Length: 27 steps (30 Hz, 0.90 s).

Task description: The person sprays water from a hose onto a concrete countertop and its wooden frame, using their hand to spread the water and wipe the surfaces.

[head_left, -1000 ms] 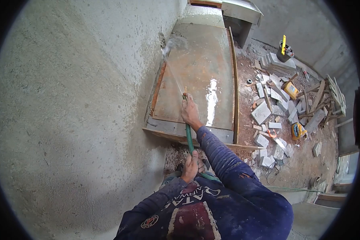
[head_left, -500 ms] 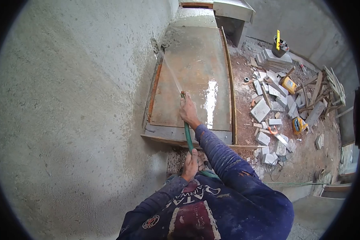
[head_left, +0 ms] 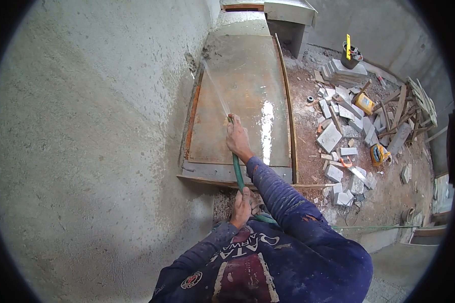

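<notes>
A green hose (head_left: 237, 170) runs up from near my waist, held in both hands. My right hand (head_left: 238, 138) is closed around it near the spout, with the thumb side at the opening. Lower down, my left hand (head_left: 241, 208) grips the same hose close to my body. From the hose end a thin fan of water (head_left: 217, 91) shoots up and left, reaching the far left corner by the wall. Beneath it lies a wet, brownish flat panel (head_left: 227, 136) in a wooden frame (head_left: 290, 116), with bright glare on its right part.
A rough plastered wall (head_left: 96, 126) rises on the left. To the right, the floor holds broken white blocks (head_left: 329, 138), a handsaw (head_left: 358, 174), yellow bags (head_left: 365, 104), scrap wood (head_left: 402, 111) and a dark bucket (head_left: 351, 58) with a yellow level (head_left: 348, 46).
The camera view has shifted slightly. Both hands keep their hold on the hose, and the water still sprays toward the far left corner.
</notes>
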### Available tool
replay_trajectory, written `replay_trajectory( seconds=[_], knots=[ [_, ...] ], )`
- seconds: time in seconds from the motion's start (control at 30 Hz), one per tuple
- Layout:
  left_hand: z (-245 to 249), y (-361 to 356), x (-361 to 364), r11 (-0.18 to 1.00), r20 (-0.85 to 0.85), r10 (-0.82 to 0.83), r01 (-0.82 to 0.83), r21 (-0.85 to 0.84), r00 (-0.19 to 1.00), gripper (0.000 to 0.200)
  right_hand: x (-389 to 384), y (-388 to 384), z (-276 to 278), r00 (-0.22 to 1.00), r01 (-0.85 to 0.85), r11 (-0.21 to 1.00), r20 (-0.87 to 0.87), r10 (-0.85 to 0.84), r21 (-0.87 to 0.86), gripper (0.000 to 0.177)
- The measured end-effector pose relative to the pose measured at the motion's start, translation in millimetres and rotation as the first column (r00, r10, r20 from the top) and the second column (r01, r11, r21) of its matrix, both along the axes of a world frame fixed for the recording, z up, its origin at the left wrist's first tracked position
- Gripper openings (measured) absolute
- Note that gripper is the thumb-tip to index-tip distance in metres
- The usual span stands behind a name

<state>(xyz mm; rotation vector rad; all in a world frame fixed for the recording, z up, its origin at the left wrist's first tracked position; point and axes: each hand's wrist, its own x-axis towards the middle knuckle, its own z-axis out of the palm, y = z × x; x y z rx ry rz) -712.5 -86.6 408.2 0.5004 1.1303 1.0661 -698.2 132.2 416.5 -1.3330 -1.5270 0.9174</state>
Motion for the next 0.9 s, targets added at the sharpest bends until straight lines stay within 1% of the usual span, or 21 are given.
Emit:
replay_trajectory(
  seconds=[0.1,0.17,0.27,0.43,0.5,0.57,0.6,0.67,0.73,0.8,0.9],
  knots=[
    [-2.9,0.9,1.6,1.0,-0.001,0.0,0.0,0.003,1.0,0.049,1.3,1.3,4.1,1.0,0.016,1.0,-0.014,-0.017,-0.024,0.037],
    [-5.8,0.2,2.3,1.0,0.006,0.001,-0.001,0.006,1.0,0.049,3.0,-1.2,9.7,1.0,0.013,0.996,-0.014,-0.014,-0.086,0.034],
    [-7.0,0.8,4.0,1.0,0.011,0.012,-0.012,0.003,1.0,0.05,4.3,0.3,8.8,1.0,0.017,0.999,-0.015,-0.017,-0.038,0.037],
    [4.7,1.9,5.4,1.0,0.018,0.007,-0.006,-0.007,1.0,0.05,7.4,0.1,11.5,1.0,0.029,0.999,-0.011,-0.029,-0.026,0.037],
    [0.5,2.2,6.4,1.0,0.023,0.016,-0.016,-0.009,1.0,0.05,9.0,-0.4,14.3,0.999,0.032,0.999,-0.002,-0.032,-0.02,0.037],
    [-3.9,3.0,7.0,1.0,0.028,0.025,-0.025,-0.009,0.999,0.05,11.1,-1.6,22.2,1.0,0.021,0.994,-0.003,-0.021,-0.112,0.034],
    [-6.0,3.0,7.0,1.0,0.04,0.029,-0.028,-0.006,0.999,0.05,10.4,-0.8,18.8,1.0,0.022,0.993,-0.004,-0.023,-0.112,0.034],
    [-2.4,3.6,7.5,1.0,0.051,0.03,-0.029,-0.002,0.998,0.05,8.2,1.8,11.2,0.998,0.066,0.996,-0.003,-0.066,0.052,0.035],
    [2.0,4.1,8.8,1.0,-0.003,0.017,-0.017,0.008,1.0,0.047,8.7,4.1,8.1,0.998,0.069,0.996,-0.001,-0.069,0.063,0.035],
    [2.9,4.7,8.8,1.0,0.011,0.015,-0.015,0.003,1.0,0.047,9.6,4.3,8.8,0.997,0.071,0.995,0.002,-0.071,0.074,0.035],
    [-1.4,5.4,9.2,1.0,0.03,0.017,-0.017,0.002,0.999,0.047,11.9,2.7,15.4,0.997,0.073,0.996,0.007,-0.073,0.041,0.035]
  ],
)
